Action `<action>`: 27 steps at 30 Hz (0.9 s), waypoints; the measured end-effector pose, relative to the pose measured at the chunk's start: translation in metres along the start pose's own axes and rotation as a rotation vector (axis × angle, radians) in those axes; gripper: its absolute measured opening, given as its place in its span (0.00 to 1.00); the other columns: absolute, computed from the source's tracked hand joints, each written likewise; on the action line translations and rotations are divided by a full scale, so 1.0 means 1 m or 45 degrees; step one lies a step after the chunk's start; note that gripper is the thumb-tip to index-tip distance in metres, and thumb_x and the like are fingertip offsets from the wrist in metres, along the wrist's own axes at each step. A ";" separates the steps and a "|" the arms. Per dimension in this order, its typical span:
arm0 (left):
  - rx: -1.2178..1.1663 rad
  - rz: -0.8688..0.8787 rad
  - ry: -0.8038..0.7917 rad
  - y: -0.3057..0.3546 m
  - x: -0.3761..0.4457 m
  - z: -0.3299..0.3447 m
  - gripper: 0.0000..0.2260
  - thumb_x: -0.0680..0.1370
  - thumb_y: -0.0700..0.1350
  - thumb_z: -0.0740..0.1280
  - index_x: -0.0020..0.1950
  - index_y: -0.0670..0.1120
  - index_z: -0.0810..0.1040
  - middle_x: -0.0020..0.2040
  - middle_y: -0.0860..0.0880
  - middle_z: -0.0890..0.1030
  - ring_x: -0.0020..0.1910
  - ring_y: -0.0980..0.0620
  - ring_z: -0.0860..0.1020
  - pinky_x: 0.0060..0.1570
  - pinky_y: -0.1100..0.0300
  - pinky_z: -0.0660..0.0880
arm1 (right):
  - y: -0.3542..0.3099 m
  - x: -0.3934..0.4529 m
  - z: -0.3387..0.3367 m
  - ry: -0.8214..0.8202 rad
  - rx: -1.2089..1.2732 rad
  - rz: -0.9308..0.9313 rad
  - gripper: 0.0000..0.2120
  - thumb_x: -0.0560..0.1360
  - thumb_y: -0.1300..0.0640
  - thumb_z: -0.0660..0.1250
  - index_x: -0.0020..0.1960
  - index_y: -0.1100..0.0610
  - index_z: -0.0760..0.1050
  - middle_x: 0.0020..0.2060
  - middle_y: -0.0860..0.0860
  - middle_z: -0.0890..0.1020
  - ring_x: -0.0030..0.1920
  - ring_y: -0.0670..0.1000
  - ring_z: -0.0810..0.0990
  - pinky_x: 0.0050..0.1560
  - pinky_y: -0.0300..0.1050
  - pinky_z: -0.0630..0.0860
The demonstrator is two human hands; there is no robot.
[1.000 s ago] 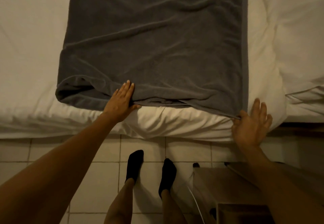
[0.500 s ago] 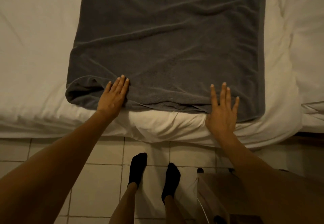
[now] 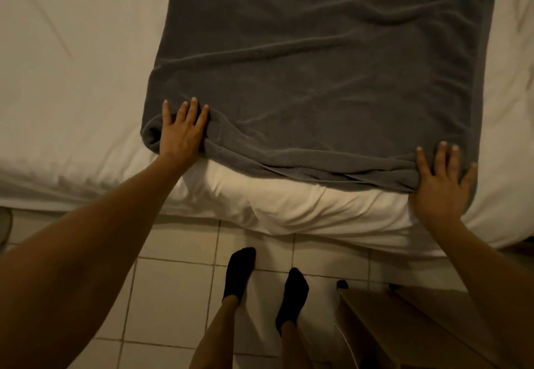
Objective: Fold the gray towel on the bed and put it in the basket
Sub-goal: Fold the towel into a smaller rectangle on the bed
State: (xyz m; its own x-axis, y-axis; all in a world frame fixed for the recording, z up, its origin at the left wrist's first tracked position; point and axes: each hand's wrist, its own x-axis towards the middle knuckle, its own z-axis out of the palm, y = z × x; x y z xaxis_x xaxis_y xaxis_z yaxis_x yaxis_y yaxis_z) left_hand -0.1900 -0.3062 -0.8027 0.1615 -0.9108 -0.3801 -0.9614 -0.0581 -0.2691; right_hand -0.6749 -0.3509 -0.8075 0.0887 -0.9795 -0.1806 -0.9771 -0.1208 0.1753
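Observation:
The gray towel (image 3: 318,79) lies spread out and slightly wrinkled on the white bed (image 3: 72,79), its near edge along the bed's front edge. My left hand (image 3: 182,134) rests flat on the towel's near-left corner, fingers straight, where the cloth is bunched into a roll. Over at the near-right corner my right hand (image 3: 442,186) presses down with its fingers spread; the edge puckers beside the palm. Both thumbs are hidden. No basket is in view.
Below the bed is a pale tiled floor (image 3: 173,296) with my two feet in black socks (image 3: 239,270). A wooden piece of furniture (image 3: 404,328) stands at the lower right, close to the bed's edge. The white bedding is rumpled under the towel's near edge.
My right hand has slid right along the towel's near edge to its right corner. My left hand has shifted left onto the bunched left corner.

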 end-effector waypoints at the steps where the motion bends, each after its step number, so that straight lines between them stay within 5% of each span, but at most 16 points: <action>1: -0.011 0.005 -0.003 0.000 0.002 -0.001 0.37 0.78 0.57 0.61 0.78 0.47 0.42 0.79 0.42 0.48 0.78 0.43 0.50 0.73 0.37 0.41 | 0.000 0.002 -0.001 -0.026 -0.037 -0.023 0.34 0.71 0.54 0.63 0.76 0.52 0.56 0.76 0.61 0.52 0.76 0.61 0.48 0.71 0.58 0.32; 3: -0.043 0.009 0.000 0.001 0.007 -0.002 0.37 0.78 0.57 0.61 0.78 0.47 0.44 0.79 0.43 0.50 0.78 0.43 0.52 0.73 0.37 0.40 | 0.000 0.005 -0.005 -0.022 -0.080 -0.071 0.33 0.72 0.50 0.62 0.76 0.50 0.56 0.76 0.61 0.52 0.76 0.62 0.48 0.67 0.52 0.23; 6: -0.113 -0.022 0.015 -0.001 0.005 0.000 0.31 0.80 0.54 0.58 0.78 0.45 0.49 0.78 0.43 0.58 0.76 0.44 0.59 0.74 0.39 0.41 | -0.005 -0.002 -0.009 -0.005 0.002 -0.019 0.34 0.68 0.47 0.49 0.74 0.51 0.59 0.76 0.62 0.53 0.76 0.62 0.48 0.70 0.54 0.31; 9: -0.177 -0.001 0.082 -0.011 -0.013 0.010 0.27 0.82 0.49 0.57 0.77 0.42 0.53 0.76 0.42 0.62 0.74 0.43 0.64 0.74 0.45 0.36 | -0.006 -0.022 -0.005 -0.020 0.028 0.054 0.31 0.73 0.56 0.61 0.75 0.53 0.58 0.76 0.61 0.53 0.76 0.61 0.47 0.71 0.63 0.40; 13: -0.164 0.102 0.152 -0.036 -0.048 0.033 0.23 0.80 0.39 0.60 0.75 0.38 0.62 0.71 0.38 0.69 0.71 0.41 0.69 0.66 0.57 0.19 | -0.009 -0.058 -0.008 -0.096 -0.002 0.018 0.40 0.67 0.60 0.72 0.75 0.52 0.60 0.76 0.60 0.56 0.75 0.62 0.49 0.71 0.66 0.44; 22: -0.122 0.092 0.081 -0.071 -0.130 0.037 0.27 0.66 0.31 0.74 0.65 0.34 0.74 0.60 0.33 0.79 0.58 0.35 0.79 0.73 0.55 0.28 | -0.035 -0.139 -0.015 -0.138 0.051 -0.020 0.45 0.60 0.63 0.77 0.74 0.53 0.62 0.74 0.61 0.59 0.75 0.63 0.54 0.69 0.68 0.48; 27: -0.087 0.092 -0.022 -0.059 -0.144 0.052 0.33 0.68 0.35 0.74 0.71 0.36 0.68 0.68 0.35 0.73 0.67 0.38 0.73 0.69 0.50 0.22 | -0.039 -0.161 -0.012 -0.187 0.048 0.007 0.44 0.64 0.62 0.74 0.75 0.52 0.58 0.76 0.61 0.55 0.76 0.62 0.50 0.70 0.68 0.47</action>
State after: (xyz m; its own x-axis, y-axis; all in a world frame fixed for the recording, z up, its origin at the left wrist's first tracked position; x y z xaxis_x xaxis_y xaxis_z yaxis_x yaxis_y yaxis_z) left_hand -0.1452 -0.1508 -0.7782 0.0947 -0.9064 -0.4116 -0.9835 -0.0210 -0.1799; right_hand -0.6486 -0.1903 -0.7738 0.0568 -0.9458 -0.3197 -0.9843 -0.1066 0.1405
